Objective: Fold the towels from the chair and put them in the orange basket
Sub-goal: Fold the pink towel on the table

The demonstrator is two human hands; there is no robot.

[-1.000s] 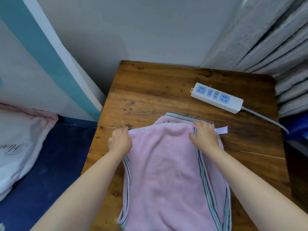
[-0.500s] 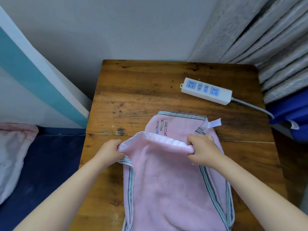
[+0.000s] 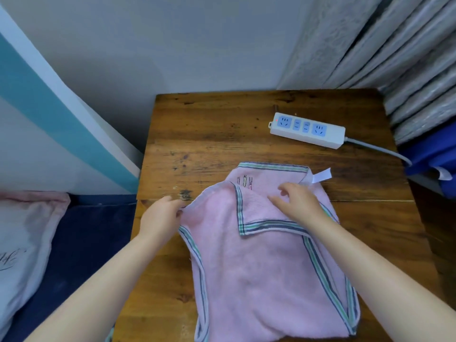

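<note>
Towel: I see the pink towel [image 3: 266, 275] lying on the wooden tabletop [image 3: 209, 134], its near end reaching the front edge; a striped corner is turned over on its far half.
Left hand: my left hand [image 3: 160, 219] is at the towel's left edge, fingers [image 3: 179, 213] pinching the white hem.
Right hand: my right hand [image 3: 298, 203] rests on the folded flap, fingers [image 3: 283, 191] loosely spread (nothing gripped).
Tag: a white tag [image 3: 320, 175] sticks out at the far right corner.
Power strip: a white power strip [image 3: 307, 130] lies well apart, further back on the right.
Left of the tabletop: a pillow [image 3: 22, 243] on dark blue fabric.
</note>
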